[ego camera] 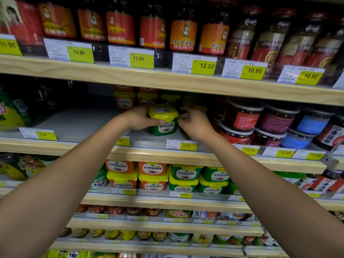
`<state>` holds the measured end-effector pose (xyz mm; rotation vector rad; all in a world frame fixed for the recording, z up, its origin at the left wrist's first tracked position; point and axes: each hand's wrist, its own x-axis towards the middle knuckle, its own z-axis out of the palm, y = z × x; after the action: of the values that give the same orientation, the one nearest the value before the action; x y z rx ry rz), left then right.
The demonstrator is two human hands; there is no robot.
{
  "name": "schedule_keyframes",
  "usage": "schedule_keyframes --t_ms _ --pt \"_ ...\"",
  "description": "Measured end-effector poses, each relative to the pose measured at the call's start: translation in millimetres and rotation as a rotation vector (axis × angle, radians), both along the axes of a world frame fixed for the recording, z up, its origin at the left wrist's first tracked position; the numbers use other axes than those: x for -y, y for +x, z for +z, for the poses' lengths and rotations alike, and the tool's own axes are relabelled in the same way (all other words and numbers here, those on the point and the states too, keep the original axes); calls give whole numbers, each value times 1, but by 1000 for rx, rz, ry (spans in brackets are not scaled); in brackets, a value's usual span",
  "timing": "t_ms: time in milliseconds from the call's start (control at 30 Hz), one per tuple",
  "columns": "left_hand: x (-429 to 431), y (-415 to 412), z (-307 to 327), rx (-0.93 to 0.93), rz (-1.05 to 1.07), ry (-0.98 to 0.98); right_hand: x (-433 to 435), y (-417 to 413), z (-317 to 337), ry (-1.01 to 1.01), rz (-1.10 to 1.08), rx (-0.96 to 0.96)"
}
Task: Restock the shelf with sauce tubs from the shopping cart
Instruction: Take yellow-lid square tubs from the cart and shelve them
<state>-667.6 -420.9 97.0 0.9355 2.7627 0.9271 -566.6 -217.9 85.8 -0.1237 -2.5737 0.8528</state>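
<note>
We hold a green tub (pixel 163 125) with a yellow lid between both hands on the middle shelf (pixel 78 121). Our left hand (pixel 136 118) grips its left side, thumb curled across the front label. Our right hand (pixel 194 122) curls its fingers against the tub's right edge, at the lid. The tub is upright, and we cannot tell whether its base touches the shelf. Orange tubs (pixel 124 101) stand just behind it, and stacked jars (pixel 242 116) stand near on the right.
</note>
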Motion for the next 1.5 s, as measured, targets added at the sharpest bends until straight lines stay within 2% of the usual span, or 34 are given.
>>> schedule_keyframes --t_ms 100,167,267,633,733,1000,1067,1200,1500 --pt "-4 2 -3 -30 104 9 3 -3 -5 -76 -37 84" --pt "-7 7 -1 -24 159 -29 5 -4 -5 -77 -7 239" --pt "-12 6 1 75 207 27 10 -2 -1 -61 74 395" --pt "-36 6 -4 528 189 442 10 -10 13 -24 32 449" --pt "-37 2 -6 485 180 392 12 -11 13 22 20 450" --pt "-42 4 -12 132 119 23 16 -20 9 147 -54 457" --pt "-42 5 -11 91 101 -40 17 -24 7 169 -73 464" --pt "-43 6 -9 31 72 -76 18 -32 6 178 -86 478" --pt "-45 6 -5 22 59 -114 18 -36 8 178 -92 503"
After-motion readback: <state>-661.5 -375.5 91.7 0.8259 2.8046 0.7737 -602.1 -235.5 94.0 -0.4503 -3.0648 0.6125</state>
